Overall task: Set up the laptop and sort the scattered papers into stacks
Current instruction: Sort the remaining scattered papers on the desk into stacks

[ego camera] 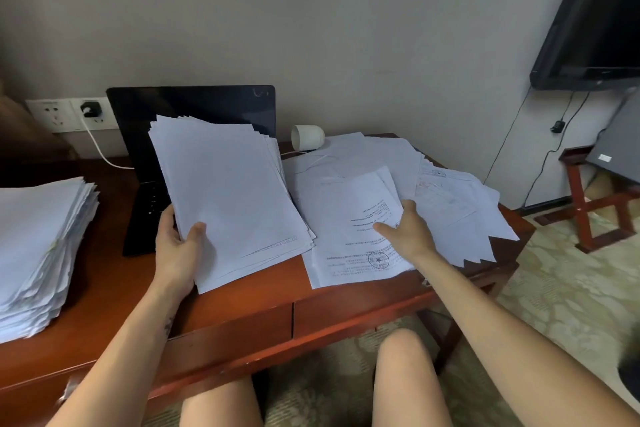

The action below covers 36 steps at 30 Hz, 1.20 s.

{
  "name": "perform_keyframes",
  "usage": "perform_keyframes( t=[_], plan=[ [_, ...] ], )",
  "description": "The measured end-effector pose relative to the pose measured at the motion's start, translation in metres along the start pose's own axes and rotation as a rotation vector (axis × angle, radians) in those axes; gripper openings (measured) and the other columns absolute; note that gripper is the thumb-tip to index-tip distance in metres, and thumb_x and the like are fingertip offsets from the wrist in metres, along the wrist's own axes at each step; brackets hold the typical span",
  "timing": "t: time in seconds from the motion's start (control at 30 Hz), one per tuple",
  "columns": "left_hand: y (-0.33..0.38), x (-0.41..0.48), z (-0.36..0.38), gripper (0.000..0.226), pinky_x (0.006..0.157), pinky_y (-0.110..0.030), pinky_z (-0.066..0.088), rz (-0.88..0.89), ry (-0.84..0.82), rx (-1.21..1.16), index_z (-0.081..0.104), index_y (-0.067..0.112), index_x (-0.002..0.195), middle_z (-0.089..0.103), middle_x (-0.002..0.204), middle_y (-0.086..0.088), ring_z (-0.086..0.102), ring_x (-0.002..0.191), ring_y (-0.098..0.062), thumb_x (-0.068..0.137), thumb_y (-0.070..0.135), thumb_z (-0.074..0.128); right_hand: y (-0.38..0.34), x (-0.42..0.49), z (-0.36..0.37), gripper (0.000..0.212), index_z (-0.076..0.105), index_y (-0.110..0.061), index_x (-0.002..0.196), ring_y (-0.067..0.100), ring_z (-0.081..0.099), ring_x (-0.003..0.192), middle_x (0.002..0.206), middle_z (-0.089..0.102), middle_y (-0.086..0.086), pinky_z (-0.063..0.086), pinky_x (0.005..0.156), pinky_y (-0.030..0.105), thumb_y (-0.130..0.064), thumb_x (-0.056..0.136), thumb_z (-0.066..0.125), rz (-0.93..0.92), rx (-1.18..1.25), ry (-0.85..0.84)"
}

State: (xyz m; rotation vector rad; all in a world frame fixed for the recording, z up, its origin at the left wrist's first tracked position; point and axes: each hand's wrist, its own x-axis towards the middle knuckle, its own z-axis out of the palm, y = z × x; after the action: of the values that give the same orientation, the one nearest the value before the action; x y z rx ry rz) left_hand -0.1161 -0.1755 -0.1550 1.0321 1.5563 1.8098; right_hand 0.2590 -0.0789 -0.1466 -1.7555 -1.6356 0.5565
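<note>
The right hand (408, 236), fingers spread, rests on the scattered papers (450, 191) at centre right, perhaps lifting the top sheet. Just left, the left hand (178, 246) grips the bundle (235, 198).

The reddish-brown wooden desk (242, 308) has a smooth, glossy varnish that shines along its front edge. The fanned bundle of white paper sheets (235, 204), the tall white paper stack (38, 246) and the scattered white printed sheets (450, 211) all look thin and matt. The black laptop screen (194, 104) is glossy, and its black keyboard deck (145, 218) looks matt. The beige patterned carpet (554, 288) looks like soft cloth.
</note>
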Motion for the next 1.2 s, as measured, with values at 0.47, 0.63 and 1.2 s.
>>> perform_keyframes(
  t=[0.47, 0.63, 1.2],
  plan=[
    [-0.004, 0.001, -0.003, 0.052, 0.095, -0.030, 0.049, 0.003, -0.008, 0.002, 0.044, 0.025, 0.152, 0.060, 0.139, 0.003, 0.061, 0.120, -0.018, 0.105, 0.009, 0.059, -0.020, -0.077, 0.029, 0.042, 0.063, -0.035, 0.119, 0.005, 0.039, 0.126, 0.126, 0.051, -0.020, 0.032, 0.113, 0.043, -0.063, 0.090, 0.051, -0.541, -0.143, -0.194],
    [-0.006, 0.002, -0.002, 0.051, 0.100, -0.033, 0.048, 0.012, 0.000, 0.004, 0.044, 0.025, 0.151, 0.059, 0.138, 0.004, 0.059, 0.121, -0.018, 0.105, 0.010, 0.059, -0.041, -0.104, 0.056, 0.095, 0.036, -0.034, 0.143, 0.015, 0.020, 0.137, 0.140, 0.030, -0.013, 0.018, 0.118, 0.042, -0.096, 0.070, 0.039, -0.359, -0.415, -0.251],
    [-0.005, 0.003, -0.005, 0.050, 0.106, -0.037, 0.047, -0.012, 0.021, 0.005, 0.045, 0.022, 0.151, 0.059, 0.137, 0.003, 0.057, 0.124, -0.020, 0.105, 0.009, 0.059, -0.033, -0.086, 0.043, 0.029, 0.059, -0.023, 0.124, 0.024, 0.062, 0.097, 0.108, 0.067, -0.002, 0.048, 0.075, 0.037, -0.038, 0.099, 0.055, -0.588, -0.477, -0.001]
  ],
)
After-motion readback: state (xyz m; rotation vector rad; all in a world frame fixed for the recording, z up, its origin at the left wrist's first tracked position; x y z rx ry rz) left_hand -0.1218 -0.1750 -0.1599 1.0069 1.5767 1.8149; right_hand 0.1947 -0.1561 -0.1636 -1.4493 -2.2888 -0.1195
